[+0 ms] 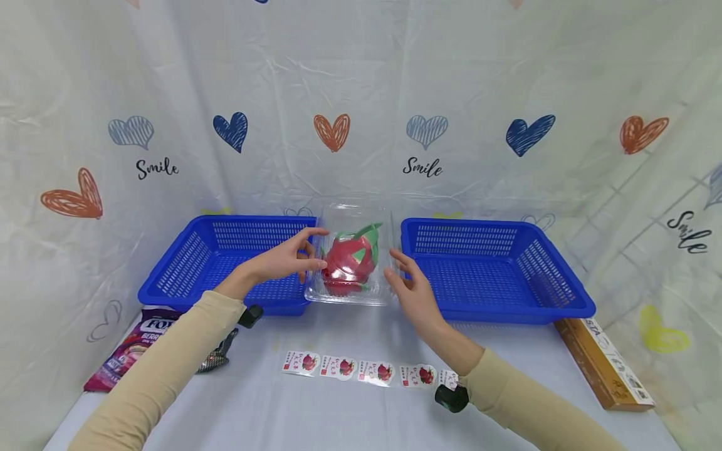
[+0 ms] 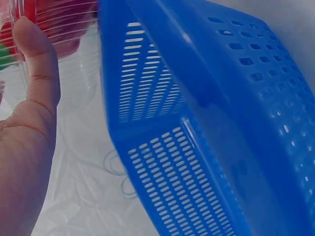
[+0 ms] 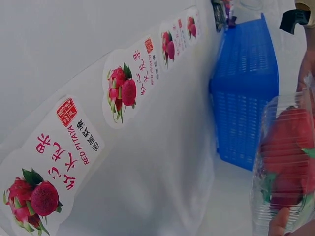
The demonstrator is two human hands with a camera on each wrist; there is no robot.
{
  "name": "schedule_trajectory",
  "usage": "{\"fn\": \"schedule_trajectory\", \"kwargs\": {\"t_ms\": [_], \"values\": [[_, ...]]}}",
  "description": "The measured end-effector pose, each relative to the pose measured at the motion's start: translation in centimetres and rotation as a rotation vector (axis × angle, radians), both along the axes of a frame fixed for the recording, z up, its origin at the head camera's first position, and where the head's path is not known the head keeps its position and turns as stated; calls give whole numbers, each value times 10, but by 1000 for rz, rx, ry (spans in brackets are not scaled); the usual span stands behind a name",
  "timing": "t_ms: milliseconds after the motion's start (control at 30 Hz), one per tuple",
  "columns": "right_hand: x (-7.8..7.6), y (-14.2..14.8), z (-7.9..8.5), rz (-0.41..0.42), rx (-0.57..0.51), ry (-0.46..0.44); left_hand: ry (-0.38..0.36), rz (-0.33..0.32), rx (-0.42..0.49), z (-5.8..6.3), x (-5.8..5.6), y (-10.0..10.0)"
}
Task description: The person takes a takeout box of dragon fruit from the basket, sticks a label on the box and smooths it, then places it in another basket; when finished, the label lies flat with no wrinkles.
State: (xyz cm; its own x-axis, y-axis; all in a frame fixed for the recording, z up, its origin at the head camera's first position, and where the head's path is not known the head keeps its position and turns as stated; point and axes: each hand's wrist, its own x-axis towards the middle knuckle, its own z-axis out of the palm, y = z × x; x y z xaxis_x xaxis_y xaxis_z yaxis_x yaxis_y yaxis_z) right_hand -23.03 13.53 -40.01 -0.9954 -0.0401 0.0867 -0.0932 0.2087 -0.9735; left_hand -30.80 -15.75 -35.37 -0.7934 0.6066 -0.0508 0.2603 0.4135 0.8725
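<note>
Between my two hands is a clear plastic box point(image 1: 350, 216), tilted so that its top faces me. Inside it lies a red dragon fruit point(image 1: 346, 260) with green leaf tips. My left hand point(image 1: 287, 255) grips the box's left side, its thumb point(image 2: 37, 49) pressed on the ribbed wall in the left wrist view. On the opposite side my right hand point(image 1: 414, 291) holds the box, with fingertips at its edge. A fingertip point(image 3: 279, 222) shows against the box's ribbed end in the right wrist view.
Blue perforated baskets stand at left point(image 1: 225, 307) and right point(image 1: 496, 313). A row of dragon fruit stickers point(image 1: 338, 367) lies in front. A purple FOX'S bag point(image 1: 121, 357) and a dark patterned packet point(image 1: 217, 357) lie left; a long brown carton point(image 1: 603, 369) lies right. A heart-print curtain point(image 1: 372, 75) hangs behind.
</note>
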Motion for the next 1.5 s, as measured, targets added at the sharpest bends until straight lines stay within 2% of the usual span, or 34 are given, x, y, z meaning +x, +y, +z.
{"fn": "schedule_trajectory", "kwargs": {"t_ms": [233,633,1133,1367,1500], "values": [[5,-2,-2,4,-1,-40,-24,-9,-21,-6,1,-2],[9,-5,-7,9,-7,-32,-32,-57,-79,-11,0,-3],[7,-4,-12,13,-5,-42,-43,-56,-77,-12,4,-3],[14,-5,-14,23,16,-56,-60,-36,-85,-15,5,-3],[19,-5,-15,24,34,-57,-42,-39,-102,-13,8,-1]]}}
